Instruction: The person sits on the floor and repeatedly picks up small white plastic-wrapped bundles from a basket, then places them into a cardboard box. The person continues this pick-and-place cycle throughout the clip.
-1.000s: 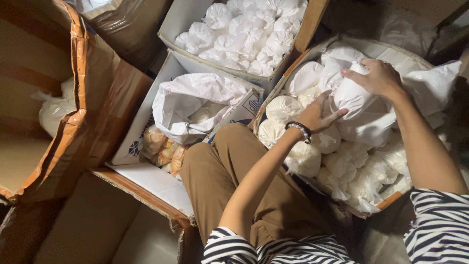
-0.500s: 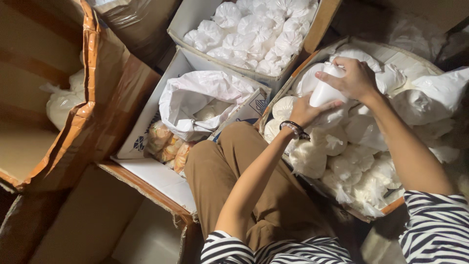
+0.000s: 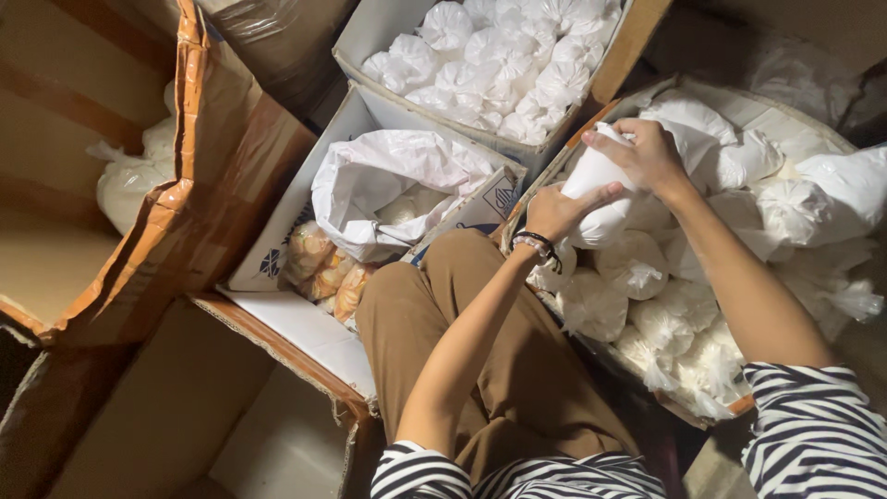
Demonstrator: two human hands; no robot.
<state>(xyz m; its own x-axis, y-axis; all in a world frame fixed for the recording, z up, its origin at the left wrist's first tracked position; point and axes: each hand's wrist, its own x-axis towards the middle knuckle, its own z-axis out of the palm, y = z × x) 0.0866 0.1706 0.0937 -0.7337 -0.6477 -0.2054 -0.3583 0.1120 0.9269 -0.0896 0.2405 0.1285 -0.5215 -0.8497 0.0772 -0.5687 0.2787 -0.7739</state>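
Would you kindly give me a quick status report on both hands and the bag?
Left hand under white bag, right hand gripping its top. Bag held over box of tied bags. Nothing in the way.

Tied bags [image 3: 637, 305] in right carton [image 3: 813, 129]

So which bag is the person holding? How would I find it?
Look at the wide box of tied white bags on the right, beside the person's knee. Above its near-left corner both hands meet, the right hand on top, the left hand below. The white bag between them is the only one lifted.
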